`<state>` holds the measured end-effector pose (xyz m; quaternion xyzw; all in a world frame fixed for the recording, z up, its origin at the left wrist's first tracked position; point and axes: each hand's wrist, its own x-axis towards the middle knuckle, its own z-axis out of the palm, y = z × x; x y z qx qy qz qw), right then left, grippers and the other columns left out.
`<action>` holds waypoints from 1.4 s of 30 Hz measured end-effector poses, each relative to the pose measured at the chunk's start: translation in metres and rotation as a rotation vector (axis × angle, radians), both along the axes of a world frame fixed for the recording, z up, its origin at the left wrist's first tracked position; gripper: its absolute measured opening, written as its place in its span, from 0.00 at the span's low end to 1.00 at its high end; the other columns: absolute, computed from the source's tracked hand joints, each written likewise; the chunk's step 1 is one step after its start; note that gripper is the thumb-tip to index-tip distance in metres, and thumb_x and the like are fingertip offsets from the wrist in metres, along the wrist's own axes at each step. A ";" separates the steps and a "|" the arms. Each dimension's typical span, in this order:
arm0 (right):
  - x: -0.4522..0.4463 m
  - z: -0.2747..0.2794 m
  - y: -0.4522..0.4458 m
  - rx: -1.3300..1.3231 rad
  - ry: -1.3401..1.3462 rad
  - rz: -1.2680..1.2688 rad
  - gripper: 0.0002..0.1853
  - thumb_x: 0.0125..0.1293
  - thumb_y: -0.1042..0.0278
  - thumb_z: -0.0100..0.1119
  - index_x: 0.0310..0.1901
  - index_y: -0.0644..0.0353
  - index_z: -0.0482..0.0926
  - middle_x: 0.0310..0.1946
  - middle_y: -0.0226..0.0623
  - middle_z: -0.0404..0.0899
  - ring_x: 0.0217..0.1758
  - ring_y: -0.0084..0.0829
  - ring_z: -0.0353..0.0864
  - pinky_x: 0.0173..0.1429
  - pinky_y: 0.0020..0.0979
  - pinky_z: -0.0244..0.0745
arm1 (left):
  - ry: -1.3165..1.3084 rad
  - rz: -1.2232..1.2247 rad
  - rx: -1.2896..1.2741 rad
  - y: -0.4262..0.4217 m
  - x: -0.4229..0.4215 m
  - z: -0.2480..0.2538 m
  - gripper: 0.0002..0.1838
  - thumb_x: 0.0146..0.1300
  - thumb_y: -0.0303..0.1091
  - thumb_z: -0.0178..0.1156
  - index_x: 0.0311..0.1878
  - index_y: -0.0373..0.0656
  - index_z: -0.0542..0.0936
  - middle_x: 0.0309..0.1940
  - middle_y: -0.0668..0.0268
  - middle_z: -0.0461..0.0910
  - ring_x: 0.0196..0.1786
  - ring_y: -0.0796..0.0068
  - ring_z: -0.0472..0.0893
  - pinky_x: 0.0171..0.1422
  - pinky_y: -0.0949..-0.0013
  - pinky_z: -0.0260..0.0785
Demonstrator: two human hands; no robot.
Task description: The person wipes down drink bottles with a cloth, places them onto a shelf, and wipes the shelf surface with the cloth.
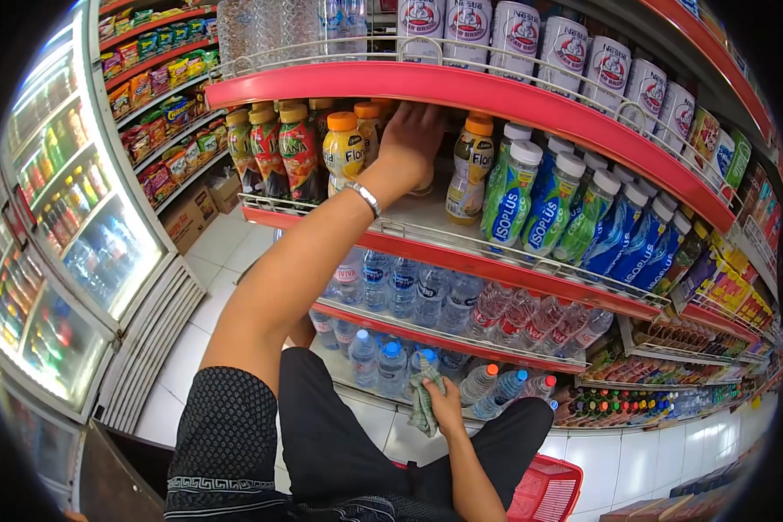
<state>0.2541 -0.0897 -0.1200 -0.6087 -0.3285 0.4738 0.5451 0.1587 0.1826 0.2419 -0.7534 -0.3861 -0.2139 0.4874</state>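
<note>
My left hand (411,139), with a bracelet at its wrist, reaches into the upper shelf (404,217) under the pink-red edge. Its fingertips are lost in shadow at the back, so any grip is unclear. To its left stand orange-capped Flori bottles (344,155); a single orange-capped bottle (471,170) stands to its right. Lower down, my right hand (446,407) has its fingers closed on a crumpled grey-green cloth (423,402), in front of the bottom row of water bottles (391,361).
Gold-capped bottles (297,152) stand left on the same shelf, Isoplus bottles (548,209) right. White Nestle cans (516,35) line the shelf above. A red basket (548,491) sits on the floor by my knee (531,422). Glass-door fridges (78,191) stand at left.
</note>
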 end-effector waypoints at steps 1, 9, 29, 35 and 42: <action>-0.001 0.002 0.000 0.017 0.008 -0.010 0.17 0.67 0.62 0.64 0.48 0.69 0.79 0.39 0.37 0.84 0.41 0.25 0.80 0.46 0.27 0.73 | 0.019 0.018 -0.067 0.005 0.001 0.003 0.30 0.58 0.38 0.59 0.66 0.44 0.72 0.68 0.61 0.68 0.74 0.62 0.62 0.79 0.56 0.45; 0.000 -0.001 0.001 0.041 0.008 -0.011 0.17 0.67 0.62 0.64 0.45 0.70 0.80 0.38 0.38 0.83 0.40 0.25 0.79 0.46 0.28 0.73 | 0.009 0.050 -0.126 0.035 0.010 -0.001 0.27 0.61 0.38 0.58 0.65 0.49 0.76 0.71 0.64 0.65 0.76 0.65 0.59 0.80 0.55 0.42; 0.004 -0.011 0.003 0.038 -0.148 0.001 0.21 0.65 0.57 0.65 0.47 0.70 0.79 0.38 0.41 0.83 0.40 0.29 0.79 0.47 0.30 0.73 | -0.016 -0.015 -0.012 0.071 0.023 -0.007 0.26 0.61 0.39 0.57 0.65 0.54 0.75 0.69 0.66 0.68 0.75 0.67 0.62 0.77 0.56 0.50; 0.001 0.009 -0.001 0.063 -0.279 0.013 0.18 0.63 0.57 0.66 0.43 0.67 0.82 0.34 0.39 0.84 0.37 0.26 0.80 0.45 0.30 0.74 | -0.064 -0.101 -0.088 0.084 0.023 -0.015 0.30 0.61 0.34 0.56 0.69 0.50 0.70 0.69 0.64 0.69 0.74 0.64 0.63 0.78 0.54 0.48; 0.005 -0.001 -0.001 0.072 -0.269 0.008 0.20 0.64 0.58 0.66 0.46 0.69 0.80 0.35 0.46 0.84 0.39 0.30 0.81 0.47 0.32 0.74 | -0.459 -0.175 -0.360 -0.004 0.018 -0.002 0.37 0.57 0.34 0.59 0.72 0.38 0.61 0.69 0.51 0.67 0.73 0.52 0.65 0.76 0.48 0.53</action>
